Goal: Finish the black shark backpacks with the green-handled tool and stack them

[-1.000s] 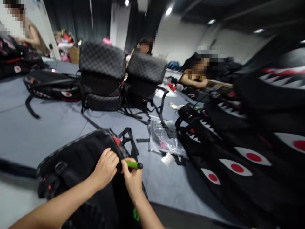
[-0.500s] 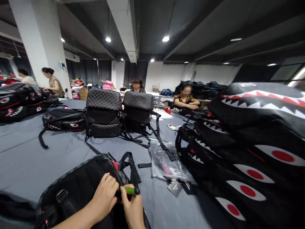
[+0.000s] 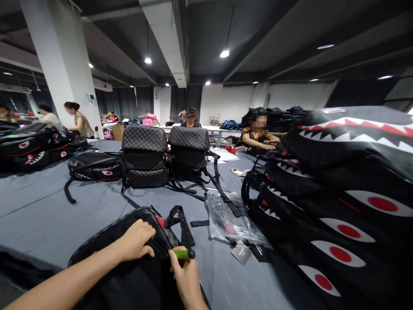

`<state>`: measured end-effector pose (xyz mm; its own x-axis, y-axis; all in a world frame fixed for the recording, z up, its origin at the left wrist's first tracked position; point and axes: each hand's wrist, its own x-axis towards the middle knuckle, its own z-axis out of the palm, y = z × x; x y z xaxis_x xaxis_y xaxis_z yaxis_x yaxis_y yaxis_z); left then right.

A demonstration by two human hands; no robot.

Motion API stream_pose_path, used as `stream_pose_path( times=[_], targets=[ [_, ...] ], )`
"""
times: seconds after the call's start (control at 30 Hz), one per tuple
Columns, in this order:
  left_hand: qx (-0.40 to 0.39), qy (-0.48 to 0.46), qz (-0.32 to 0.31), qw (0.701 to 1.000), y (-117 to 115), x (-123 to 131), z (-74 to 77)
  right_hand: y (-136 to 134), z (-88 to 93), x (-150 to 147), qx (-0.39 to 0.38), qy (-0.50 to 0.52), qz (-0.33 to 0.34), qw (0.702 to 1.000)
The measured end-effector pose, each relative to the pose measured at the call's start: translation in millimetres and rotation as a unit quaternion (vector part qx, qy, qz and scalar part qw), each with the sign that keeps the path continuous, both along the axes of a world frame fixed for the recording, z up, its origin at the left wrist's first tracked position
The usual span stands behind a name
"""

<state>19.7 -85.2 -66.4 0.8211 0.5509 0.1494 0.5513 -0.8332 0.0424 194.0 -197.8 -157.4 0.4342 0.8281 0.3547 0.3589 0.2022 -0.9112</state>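
In front of me lies a black backpack (image 3: 129, 275) with its strap side up, its edge checkered and a red patch near the top corner. My left hand (image 3: 138, 241) rests on its upper part, fingers curled over and pressing into the black fabric, thumb lower down. My right hand (image 3: 187, 273) is closed round a green tool with a black rounded end (image 3: 184, 254), held against the bag's right edge. The tool's working tip is hidden. Straps and a buckle-like end (image 3: 180, 224) stick out beyond the bag's top corner.
To the right rises a tall stack of shark-face bags (image 3: 338, 215). Checkered backpacks (image 3: 146, 157) stand ahead, with a clear plastic bag (image 3: 234, 219) and a hang tag (image 3: 241, 252) nearer. More shark-face bags (image 3: 35, 146) lie at left. A co-worker (image 3: 260, 135) sits across the table.
My left hand has shifted left and slightly up across the backpack, its thumb now apart from my right hand. My right hand still holds the green tool at the edge. The view has shifted a little.
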Motion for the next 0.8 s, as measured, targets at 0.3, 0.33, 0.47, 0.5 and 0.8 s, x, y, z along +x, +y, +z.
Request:
stream_pose_path(
  times=[0.3, 0.33, 0.47, 0.5, 0.8],
  targets=[
    [0.081, -0.167, 0.004, 0.983, -99.1, -41.2, 45.4, -52.5, 86.5, -17.3, 0.269, -0.16, 0.119, 0.942],
    [0.089, -0.18, 0.014, 0.98, -106.1, -40.8, 48.6, -52.4, 96.8, -18.4, 0.28, -0.178, 0.14, 0.933],
    [0.079, -0.232, 0.089, 0.965, -119.9, -30.0, 39.7, -46.9, 111.7, -16.3, 0.258, -0.222, 0.201, 0.919],
    [0.069, -0.241, 0.109, 0.962, -121.6, -28.1, 32.9, -46.4, 108.5, -15.7, 0.246, -0.227, 0.206, 0.92],
    [0.009, -0.337, 0.088, 0.937, -94.8, -57.2, 18.3, -48.6, 62.8, -34.0, 0.24, -0.262, 0.154, 0.922]
  ],
)
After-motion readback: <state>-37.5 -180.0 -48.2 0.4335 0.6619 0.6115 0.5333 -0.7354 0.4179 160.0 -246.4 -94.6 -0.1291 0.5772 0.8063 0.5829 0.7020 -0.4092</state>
